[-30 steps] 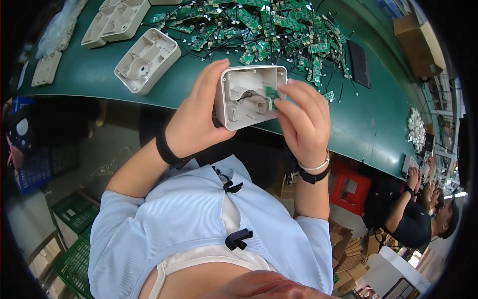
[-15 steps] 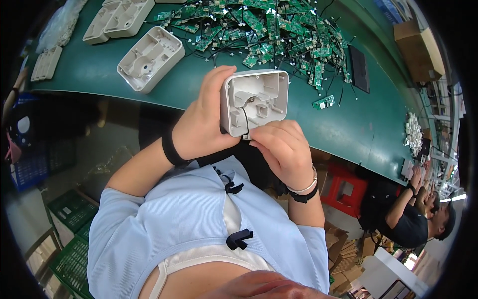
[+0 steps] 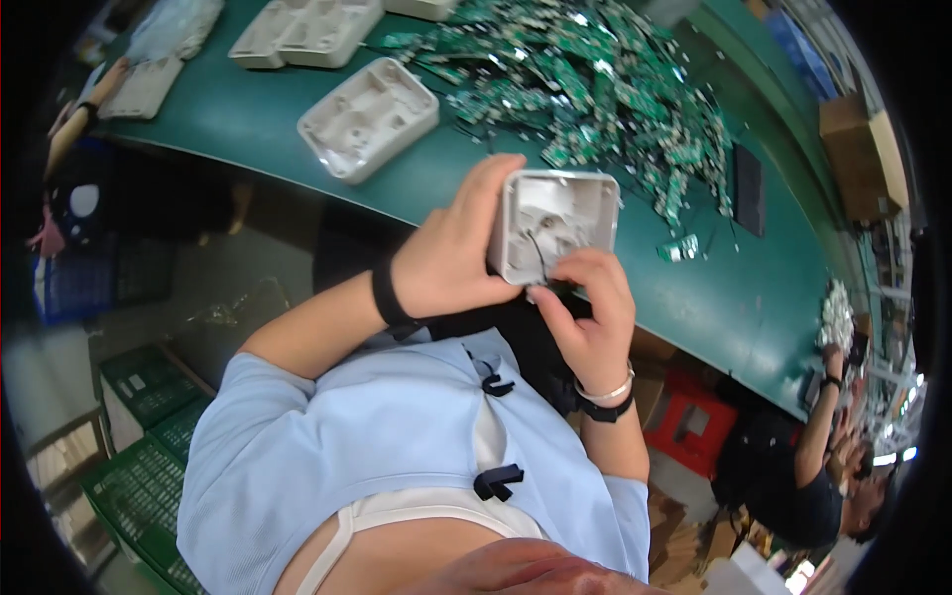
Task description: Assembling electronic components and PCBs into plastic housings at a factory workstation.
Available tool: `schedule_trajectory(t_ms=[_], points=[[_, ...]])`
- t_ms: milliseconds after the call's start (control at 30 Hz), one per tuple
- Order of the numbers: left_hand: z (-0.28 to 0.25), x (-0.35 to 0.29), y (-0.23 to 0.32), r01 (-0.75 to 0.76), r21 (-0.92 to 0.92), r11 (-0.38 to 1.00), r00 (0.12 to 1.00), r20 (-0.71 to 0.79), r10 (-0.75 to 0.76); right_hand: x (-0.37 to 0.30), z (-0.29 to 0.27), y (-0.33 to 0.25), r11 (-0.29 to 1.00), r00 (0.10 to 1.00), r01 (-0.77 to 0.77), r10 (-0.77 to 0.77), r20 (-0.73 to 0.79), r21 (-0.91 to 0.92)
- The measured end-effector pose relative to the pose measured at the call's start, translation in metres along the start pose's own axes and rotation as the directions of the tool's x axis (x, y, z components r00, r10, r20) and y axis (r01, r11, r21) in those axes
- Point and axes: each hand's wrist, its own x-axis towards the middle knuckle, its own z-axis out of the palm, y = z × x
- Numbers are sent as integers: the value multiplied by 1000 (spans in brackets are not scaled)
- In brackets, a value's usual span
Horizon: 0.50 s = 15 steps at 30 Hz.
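A white, open-topped plastic housing (image 3: 513, 223) with moulded posts inside is held up in front of the table edge. My left hand (image 3: 446, 253) grips its left side, thumb along the bottom edge and fingers up the wall. A thin black cable (image 3: 538, 250) runs from inside the housing over its lower rim. At that rim my right hand (image 3: 598, 312) is bent round the cable end, index finger reaching over the edge and thumb below it. The fingers partly hide the cable end, and blur obscures what is between them.
On the green table (image 3: 268, 134) stands another white housing (image 3: 416, 119); more housings (image 3: 332, 35) are behind it. A heap of green circuit boards (image 3: 595, 89) covers the far middle. One loose board (image 3: 678, 249) and a black flat slab (image 3: 750, 188) lie right. Co-workers are at both sides.
The view has shifted, so the table things appear further right. My right index finger has moved over the housing's rim. At far left, a person's hand now touches the flat white parts.
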Motion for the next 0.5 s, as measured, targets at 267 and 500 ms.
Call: schedule_trajectory(t_ms=[267, 500], points=[[3, -10, -3, -62, 33, 998, 998, -27, 63, 12, -3, -3, 980, 992, 81, -62, 108, -179], [-20, -13, 10, 27, -186, 982, 985, 175, 6, 7, -23, 0, 936, 955, 257, -207, 213, -242]])
